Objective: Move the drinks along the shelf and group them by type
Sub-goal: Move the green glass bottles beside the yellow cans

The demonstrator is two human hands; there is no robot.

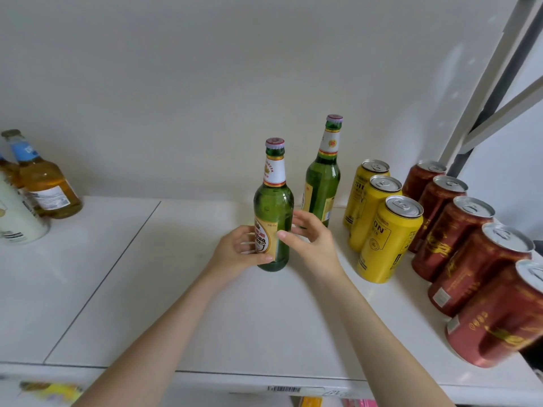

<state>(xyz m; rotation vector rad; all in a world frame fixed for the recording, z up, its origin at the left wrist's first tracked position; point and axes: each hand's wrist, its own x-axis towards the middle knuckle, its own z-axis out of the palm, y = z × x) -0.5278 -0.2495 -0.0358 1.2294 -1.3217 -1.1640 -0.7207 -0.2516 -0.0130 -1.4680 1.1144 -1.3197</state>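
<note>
Green bottle (273, 207) stands clasped in left grip (235, 250), right grip (313, 241) released, thumb touching it.

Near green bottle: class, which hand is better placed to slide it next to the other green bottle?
Probably left: the left hand wraps the label of the near bottle, while the right hand sits loosely in the gap toward the far bottle.
</note>
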